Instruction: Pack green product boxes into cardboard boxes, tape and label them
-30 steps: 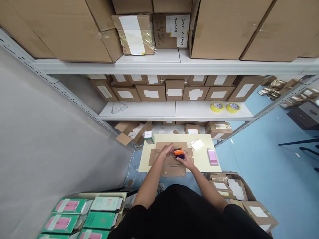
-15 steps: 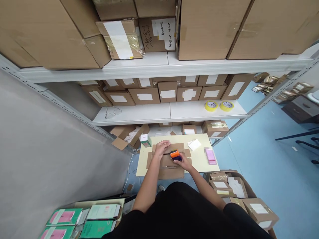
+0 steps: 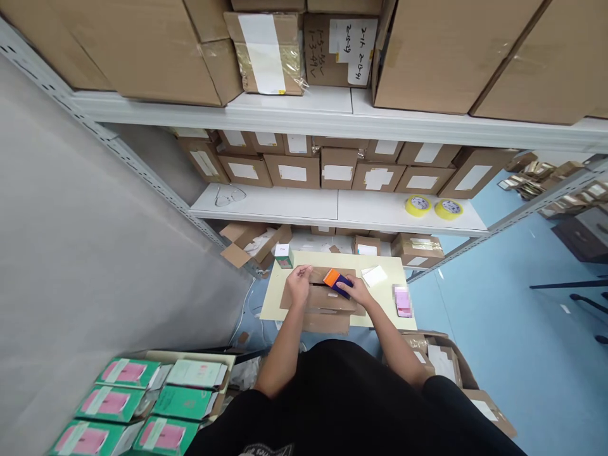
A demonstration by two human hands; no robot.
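Note:
A brown cardboard box (image 3: 327, 301) lies on the pale yellow table (image 3: 272, 297), its flaps partly spread and a dark gap between the top ones. My left hand (image 3: 299, 284) is at the box's far left, thumb and fingers pinched at the edge of the far flap (image 3: 320, 275). Over the right part of the carton, my right hand (image 3: 356, 290) grips a small orange and dark-blue box (image 3: 338, 282), tilted with its orange end toward the left. Its underside is hidden.
A green-and-white carton (image 3: 284, 256) stands at the table's far left; white papers (image 3: 374, 275) and a pink item (image 3: 403, 301) lie right. Shelves ahead hold labelled boxes, glasses (image 3: 230, 196) and yellow tape rolls (image 3: 418, 205). Green boxes (image 3: 111, 403) sit lower left.
My right hand has raised and turned the small box, showing more of its dark-blue side. My left hand has gone from lying over the carton to pinching at its flap. The view has shifted.

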